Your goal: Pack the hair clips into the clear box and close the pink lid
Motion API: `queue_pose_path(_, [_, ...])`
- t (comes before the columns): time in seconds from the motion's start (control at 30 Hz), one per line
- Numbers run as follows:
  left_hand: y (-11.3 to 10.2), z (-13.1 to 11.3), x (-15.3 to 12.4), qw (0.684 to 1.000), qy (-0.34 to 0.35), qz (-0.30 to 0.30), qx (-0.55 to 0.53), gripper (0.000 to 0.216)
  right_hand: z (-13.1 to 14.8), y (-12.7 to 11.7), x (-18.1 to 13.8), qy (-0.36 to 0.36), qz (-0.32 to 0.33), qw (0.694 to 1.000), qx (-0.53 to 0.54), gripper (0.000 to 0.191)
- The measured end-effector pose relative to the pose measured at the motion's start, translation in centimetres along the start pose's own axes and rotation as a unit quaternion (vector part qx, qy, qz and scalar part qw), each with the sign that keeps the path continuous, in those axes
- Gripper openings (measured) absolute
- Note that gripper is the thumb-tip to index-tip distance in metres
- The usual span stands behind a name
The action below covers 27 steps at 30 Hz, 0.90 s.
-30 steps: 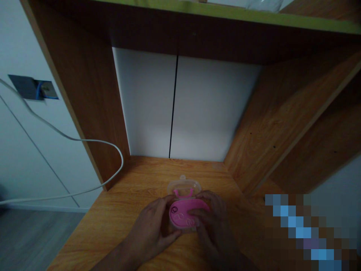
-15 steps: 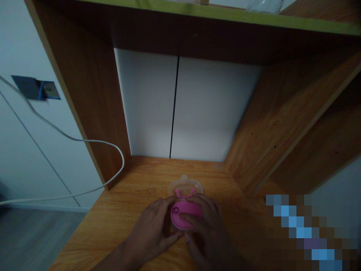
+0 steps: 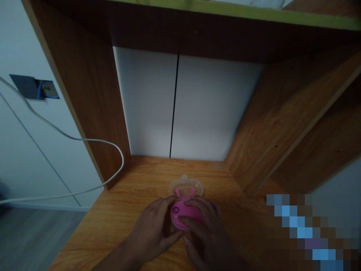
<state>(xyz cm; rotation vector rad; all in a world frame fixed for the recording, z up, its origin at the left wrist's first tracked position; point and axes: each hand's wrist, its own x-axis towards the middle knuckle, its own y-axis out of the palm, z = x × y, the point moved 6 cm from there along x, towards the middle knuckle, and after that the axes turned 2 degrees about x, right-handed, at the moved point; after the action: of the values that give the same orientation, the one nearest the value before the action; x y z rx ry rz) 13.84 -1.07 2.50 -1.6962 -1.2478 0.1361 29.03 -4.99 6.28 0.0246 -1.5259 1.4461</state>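
A small oval pink plastic box [image 3: 184,206] stands on the wooden desk with its clear lid [image 3: 175,186] swung back on the far side. A pink handle [image 3: 184,196] shows against the lid. Inside lies a thin dark looped band [image 3: 176,210], near the left end. My left hand [image 3: 152,226] is closed around the left side of the box, thumb at the near edge. Over its right side curves my right hand [image 3: 207,222], its index finger reaching across the pink interior and its thumb near the front edge. The right part of the box is hidden beneath that hand.
Wooden side panels [image 3: 79,82] and a white back panel [image 3: 214,109] enclose the desk [image 3: 149,169]. Overhead runs a shelf with a yellow-green edge [image 3: 180,8]. A white cable [image 3: 113,145] loops in from the left, near an uncovered wall socket [image 3: 47,89].
My right index finger has shifted slightly left across the box's interior, and the other right fingers have drawn back a little. My left hand keeps its place.
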Motion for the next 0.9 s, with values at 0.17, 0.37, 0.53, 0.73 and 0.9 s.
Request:
queue_pose_path(0.17, [0.0,0.1,-0.1,1.0,-0.004,-0.001,0.0,0.068,-2.0,-0.1,-1.0,0.054,-0.055,0.997,0.03,0.039])
queue_pose_path(0.37, [-0.5,0.6,0.0,0.999,-0.033,-0.013,-0.038,0.075,-9.0,2.0,-4.1,0.354,-0.187,0.885,0.239,0.048])
queue_pose_path(0.53, [0.2,1.5,0.1,0.986,-0.085,-0.005,-0.143,0.084,-9.5,3.6,-3.7,0.408,-0.146,0.802,0.411,0.065])
queue_pose_path(0.73, [0.4,1.7,0.3,0.968,-0.101,-0.032,-0.229,0.078,-8.8,2.8,-2.9,0.347,-0.169,0.789,0.478,0.071])
queue_pose_path(0.9, [0.2,2.0,0.4,0.967,-0.107,-0.036,-0.227,0.078,-7.4,2.8,-2.2,0.268,-0.125,0.813,0.501,0.095])
